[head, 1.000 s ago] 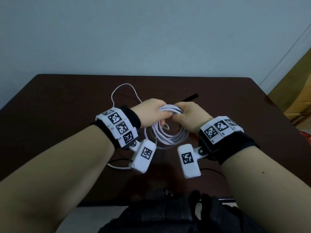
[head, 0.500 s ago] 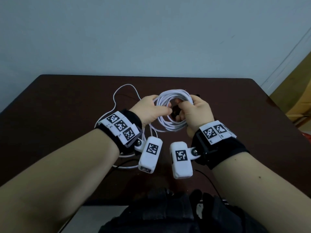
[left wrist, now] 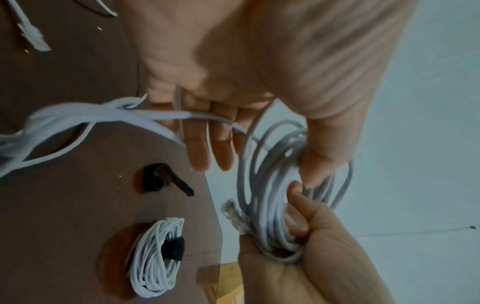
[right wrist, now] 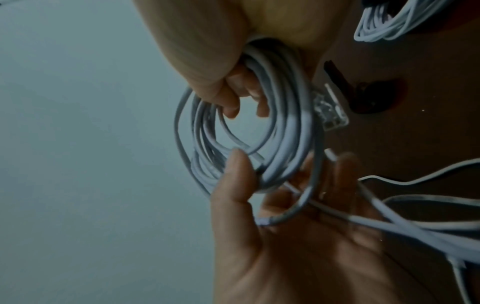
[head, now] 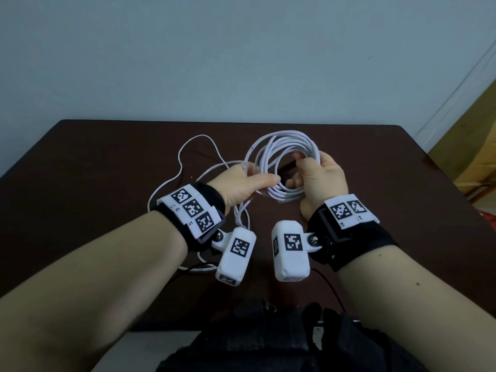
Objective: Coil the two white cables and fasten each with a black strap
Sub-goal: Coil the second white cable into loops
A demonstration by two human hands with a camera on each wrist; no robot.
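A white cable coil (head: 284,194) is held up above the dark table (head: 107,162), its loops standing upright. My right hand (head: 300,173) grips the coil's right side, with fingers curled through the loops (right wrist: 233,82). My left hand (head: 257,178) pinches the left side: the thumb (right wrist: 239,164) presses on the strands and the straight fingers (left wrist: 197,152) lie behind. The cable's loose tail (head: 200,135) trails left over the table. A clear plug (right wrist: 330,111) sticks out of the coil. A loose black strap (left wrist: 161,181) lies on the table. A second white coil (left wrist: 155,261) lies there with a black strap round it.
Wrist cameras (head: 236,253) hang below both wrists. A plain wall stands behind the table's far edge. A dark bag (head: 268,345) sits at the near edge, and a wooden piece of furniture (head: 477,146) stands at the right.
Both hands rose and turned the coil from hanging below the fists to standing upright above them. My left hand loosened from a fist into a thumb pinch.
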